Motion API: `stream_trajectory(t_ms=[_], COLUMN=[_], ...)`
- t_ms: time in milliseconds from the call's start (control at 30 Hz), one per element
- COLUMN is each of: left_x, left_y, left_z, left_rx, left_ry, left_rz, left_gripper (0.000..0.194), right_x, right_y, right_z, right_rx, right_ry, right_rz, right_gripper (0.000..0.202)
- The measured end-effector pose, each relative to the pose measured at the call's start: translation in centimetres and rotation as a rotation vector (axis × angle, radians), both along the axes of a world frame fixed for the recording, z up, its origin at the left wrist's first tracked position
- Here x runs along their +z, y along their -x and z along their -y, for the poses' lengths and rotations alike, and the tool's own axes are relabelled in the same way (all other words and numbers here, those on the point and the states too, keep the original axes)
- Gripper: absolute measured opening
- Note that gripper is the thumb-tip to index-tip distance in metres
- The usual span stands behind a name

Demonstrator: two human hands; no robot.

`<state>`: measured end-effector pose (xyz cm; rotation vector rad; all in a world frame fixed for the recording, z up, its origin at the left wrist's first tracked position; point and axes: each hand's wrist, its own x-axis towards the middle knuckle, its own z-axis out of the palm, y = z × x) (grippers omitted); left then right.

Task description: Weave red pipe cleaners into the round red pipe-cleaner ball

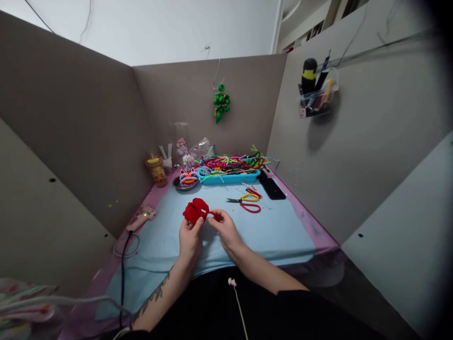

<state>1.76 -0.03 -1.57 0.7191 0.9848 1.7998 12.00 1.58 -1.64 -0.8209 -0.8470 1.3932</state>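
Note:
A fuzzy red piece (196,210) with a small white mark on it is raised a little above the blue cloth. My left hand (190,236) pinches its lower edge between thumb and fingers. At the right side of the piece, a thin red strand sticks out, and my right hand (225,229) has its thumb and fingers closed on this strand. Scissors (244,203) with one yellow and one red handle lie on the cloth, beyond my right hand.
A blue tray (230,179) heaped with colourful fuzzy stems stands at the back, beside a metal bowl (186,187). A black phone (274,189) lies right. At the left are a pink glue gun (143,218) with its cable and a cup (156,171). Partition walls surround the table.

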Motion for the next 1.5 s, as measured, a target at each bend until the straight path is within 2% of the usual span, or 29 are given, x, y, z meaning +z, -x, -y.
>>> stream_trajectory(t_ms=[100, 200, 333, 500, 667, 767, 833, 933, 1067, 1333, 1500], left_x=[-0.2, -0.1, 0.5, 1.0, 1.2, 1.5, 1.6, 1.7, 1.4, 0.8, 0.8], left_y=[0.0, -0.2, 0.4, 1.3, 1.2, 1.0, 0.9, 0.6, 0.1, -0.4, -0.8], left_z=[-0.1, -0.1, -0.1, -0.1, -0.1, 0.1, 0.3, 0.4, 0.5, 0.7, 0.8], left_rx=[-0.001, -0.033, -0.088, -0.152, -0.226, -0.253, -0.251, -0.235, -0.256, -0.141, -0.134], left_ry=[0.011, 0.004, 0.033, 0.094, 0.135, 0.088, 0.048, -0.008, -0.054, -0.042, -0.027], left_rz=[0.001, 0.051, 0.167, 0.281, 0.355, 0.3, 0.244, 0.188, 0.137, 0.071, 0.062], left_gripper=[0.053, 0.052, 0.05, 0.037, 0.031, 0.035, 0.04, 0.047, 0.046, 0.047, 0.047], right_x=[0.3, 1.0, 1.3, 0.2, -0.9, -0.9, -0.4, 0.9, 2.3, 1.7, 1.9], right_y=[-0.9, -1.6, -2.1, -2.4, -2.2, -2.6, -3.1, -3.5, -2.8, -1.8, -2.1], right_z=[-0.2, -0.3, -0.5, -0.9, -1.0, -0.7, -0.3, 0.6, 1.1, 0.9, 0.7], right_rx=[-0.04, -0.029, -0.076, -0.097, -0.01, 0.058, -0.047, -0.285, -0.357, -0.444, -0.447], right_ry=[-0.147, -0.181, -0.182, -0.149, -0.073, -0.111, -0.214, -0.443, -0.694, -0.786, -0.779], right_rz=[0.184, 0.323, 0.311, 0.275, 0.242, 0.34, 0.464, 0.638, 0.813, 0.959, 0.936], right_gripper=[0.021, 0.016, 0.016, 0.016, 0.016, 0.014, 0.01, 0.018, 0.015, 0.012, 0.01])
